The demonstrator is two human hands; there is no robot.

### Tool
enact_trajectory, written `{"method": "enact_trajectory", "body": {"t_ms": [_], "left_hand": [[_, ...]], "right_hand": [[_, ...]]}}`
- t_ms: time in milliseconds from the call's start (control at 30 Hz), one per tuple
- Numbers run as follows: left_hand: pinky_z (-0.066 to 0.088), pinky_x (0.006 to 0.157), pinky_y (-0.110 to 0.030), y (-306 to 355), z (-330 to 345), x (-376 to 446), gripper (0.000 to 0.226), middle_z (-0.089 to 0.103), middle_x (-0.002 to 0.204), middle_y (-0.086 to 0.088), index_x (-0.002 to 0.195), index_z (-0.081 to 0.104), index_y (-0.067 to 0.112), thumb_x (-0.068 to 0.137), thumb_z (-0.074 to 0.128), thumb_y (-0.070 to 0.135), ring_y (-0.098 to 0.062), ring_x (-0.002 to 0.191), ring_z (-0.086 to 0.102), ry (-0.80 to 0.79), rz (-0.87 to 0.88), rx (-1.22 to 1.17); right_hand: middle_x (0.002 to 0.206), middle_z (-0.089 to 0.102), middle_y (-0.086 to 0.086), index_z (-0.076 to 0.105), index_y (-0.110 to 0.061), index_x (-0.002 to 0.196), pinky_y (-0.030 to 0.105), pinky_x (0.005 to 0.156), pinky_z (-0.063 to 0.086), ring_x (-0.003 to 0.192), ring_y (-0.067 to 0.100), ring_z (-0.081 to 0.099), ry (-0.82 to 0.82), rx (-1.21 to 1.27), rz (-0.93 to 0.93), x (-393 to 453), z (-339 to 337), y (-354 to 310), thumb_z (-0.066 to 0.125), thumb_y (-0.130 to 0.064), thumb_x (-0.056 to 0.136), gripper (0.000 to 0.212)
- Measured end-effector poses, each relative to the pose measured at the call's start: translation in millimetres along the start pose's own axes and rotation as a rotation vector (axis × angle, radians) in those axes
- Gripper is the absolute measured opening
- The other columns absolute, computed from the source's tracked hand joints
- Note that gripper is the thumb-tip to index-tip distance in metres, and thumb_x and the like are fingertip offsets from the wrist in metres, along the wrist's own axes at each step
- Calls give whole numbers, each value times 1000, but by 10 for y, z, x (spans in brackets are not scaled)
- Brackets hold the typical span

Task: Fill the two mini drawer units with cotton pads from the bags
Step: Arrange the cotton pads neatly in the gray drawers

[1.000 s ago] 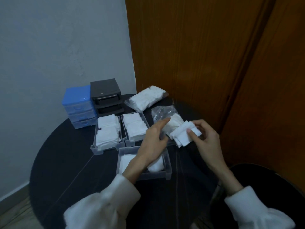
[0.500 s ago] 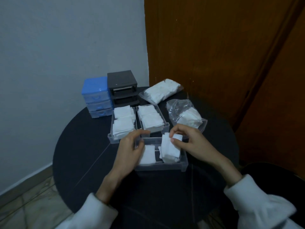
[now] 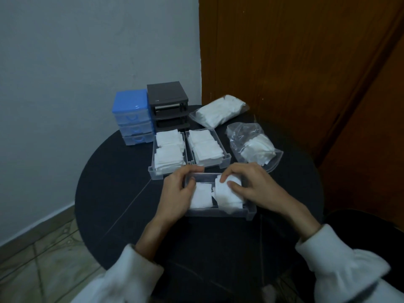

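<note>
Cotton pads (image 3: pixel 228 194) lie in the clear drawer (image 3: pixel 251 212) at centre frame. Left of centre, the left hand (image 3: pixel 179 193) curls round the drawer's left wall, seemingly to steady it. The right hand (image 3: pixel 251 186) pinches a small stack of pads, pressing it down into the drawer. At upper left, the blue drawer unit (image 3: pixel 131 117) and dark drawer unit (image 3: pixel 167 101) wait, the dark one emptied of drawers.

Clear plastic drawers (image 3: pixel 220 212), soft white cotton pads (image 3: pixel 228 193) (fibrous), matt black table (image 3: pixel 113 193).
</note>
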State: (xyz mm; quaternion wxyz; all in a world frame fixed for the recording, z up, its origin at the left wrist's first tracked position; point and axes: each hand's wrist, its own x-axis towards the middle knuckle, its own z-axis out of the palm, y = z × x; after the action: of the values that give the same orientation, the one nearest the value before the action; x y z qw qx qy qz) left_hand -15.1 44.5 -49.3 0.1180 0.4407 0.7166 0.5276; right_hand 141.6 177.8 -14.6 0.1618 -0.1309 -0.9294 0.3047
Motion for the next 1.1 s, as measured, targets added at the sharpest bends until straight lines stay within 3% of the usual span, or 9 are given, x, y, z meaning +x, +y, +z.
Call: {"method": "enact_trajectory", "body": {"t_ms": [133,267,367,467,567,667,767,867,1100], "left_hand": [[43,91,-12,-15,-7,3,32,66,110,12,107,68,18,89,48,0,5,106,56,-10,-20,6],[41,90,-8,-10,-1,-2,31,66,109,13,106,68,19,90,49,1,5,107,55,-4,-16,3],[41,89,-7,-3,-3,-4,31,65,109,13,106,68,19,90,49,1,5,106,55,-7,-29,8],[43,90,-11,1,-9,-9,31,65,110,12,106,68,19,90,49,1,4,106,55,-11,-28,1],[43,91,-17,0,-7,-13,31,65,110,11,106,68,19,90,48,0,2,107,55,-9,-36,-10],[43,90,-15,14,-8,-17,32,65,109,11,106,68,20,90,48,1,2,106,55,-8,-43,-4],[40,82,-5,28,-10,-20,31,65,105,11,106,68,20,89,49,1,5,100,55,-4,-47,13],[42,84,-7,27,-10,-18,32,65,106,11,106,68,21,89,49,1,2,101,56,-4,-40,21],[46,88,-19,5,-11,-13,32,66,107,9,105,68,21,88,49,2,0,102,57,-4,-37,32]], "right_hand": [[94,61,-19,63,-23,92,14,77,43,88,1,57,66,296,20,29,-134,-60,56,-4,89,21],[93,62,-22,64,-23,94,35,73,44,87,31,55,64,362,45,85,-178,-33,54,-2,90,24],[93,62,-19,65,-23,93,34,76,46,88,21,58,-73,268,43,114,-188,-71,54,-3,89,23],[82,56,-19,65,-17,96,10,64,39,71,-6,53,-221,126,30,123,-152,-134,53,-1,88,21],[89,58,-11,64,-23,99,9,66,37,72,1,49,-260,-32,16,131,-81,-115,55,-8,89,20],[107,57,-10,64,-28,101,12,80,39,94,-1,52,-243,-138,-29,110,-34,-90,56,-13,89,21],[119,57,-9,68,-22,101,23,89,43,108,4,52,-127,-262,-80,36,-10,-106,56,-9,88,22],[115,59,-7,69,-22,99,25,88,39,108,8,49,-1,-408,-145,-22,-18,-138,61,-15,86,17],[115,52,-14,62,-30,115,22,86,42,104,2,48,-221,-324,-4,-33,-32,-168,63,-38,86,30]]}}
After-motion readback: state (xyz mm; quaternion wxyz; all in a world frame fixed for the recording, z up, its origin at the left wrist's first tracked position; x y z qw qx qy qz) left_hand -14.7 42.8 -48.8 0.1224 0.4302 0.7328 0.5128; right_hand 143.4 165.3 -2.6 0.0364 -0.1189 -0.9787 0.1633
